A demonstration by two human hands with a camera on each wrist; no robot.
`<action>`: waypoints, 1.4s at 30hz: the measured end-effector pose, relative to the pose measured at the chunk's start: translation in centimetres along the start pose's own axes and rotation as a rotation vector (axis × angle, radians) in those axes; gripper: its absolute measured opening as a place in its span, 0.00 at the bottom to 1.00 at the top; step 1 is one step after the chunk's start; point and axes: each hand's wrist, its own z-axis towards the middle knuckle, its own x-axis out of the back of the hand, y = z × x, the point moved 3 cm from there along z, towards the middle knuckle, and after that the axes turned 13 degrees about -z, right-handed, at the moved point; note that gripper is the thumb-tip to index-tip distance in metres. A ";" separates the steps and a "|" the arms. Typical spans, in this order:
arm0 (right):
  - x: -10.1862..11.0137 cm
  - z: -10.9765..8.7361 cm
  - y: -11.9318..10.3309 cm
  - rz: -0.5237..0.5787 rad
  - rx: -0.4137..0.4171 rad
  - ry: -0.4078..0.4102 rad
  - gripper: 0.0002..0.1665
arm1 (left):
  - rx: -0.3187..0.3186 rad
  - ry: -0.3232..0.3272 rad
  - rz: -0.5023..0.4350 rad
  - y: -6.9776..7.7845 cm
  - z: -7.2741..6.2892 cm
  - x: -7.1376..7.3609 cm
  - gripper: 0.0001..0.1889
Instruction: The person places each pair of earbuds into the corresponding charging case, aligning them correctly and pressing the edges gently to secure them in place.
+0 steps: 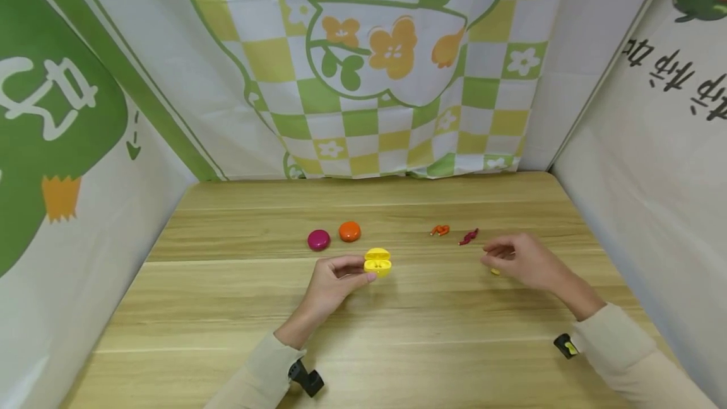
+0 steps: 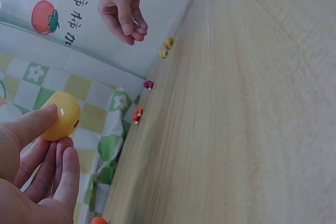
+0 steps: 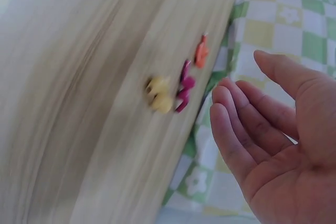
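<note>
The right hand [image 1: 525,262], fingers loosely bent and holding nothing, hovers over the worktop [image 1: 420,339]. Just below it lie the yellow earbuds [image 3: 162,103], their long axis unclear to me, well apart from the left hand [image 1: 334,279], which pinches the open yellow case [image 1: 377,265].

The left hand [image 2: 44,182] holds a yellow case [image 2: 67,118]; the right hand [image 2: 124,8] hangs near yellow earbuds [image 2: 163,53].

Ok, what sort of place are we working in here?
Probably a small booth set up for tabletop work: a wood-grain table, a checked flower-printed hanging behind it, and a printed left panel and right panel along its sides.
</note>
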 end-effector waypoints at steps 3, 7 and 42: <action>0.1 0.1 1.1 -0.011 -0.020 0.002 0.21 | -0.002 0.000 0.000 0.0 -0.1 0.0 0.19; 0.2 0.7 2.3 -0.065 -0.044 -0.007 0.19 | -0.007 -0.004 0.010 -0.1 -0.2 0.0 0.19; -0.9 4.8 3.0 -0.181 -0.174 -0.256 0.32 | 0.011 -0.006 0.033 -0.3 -0.4 0.1 0.21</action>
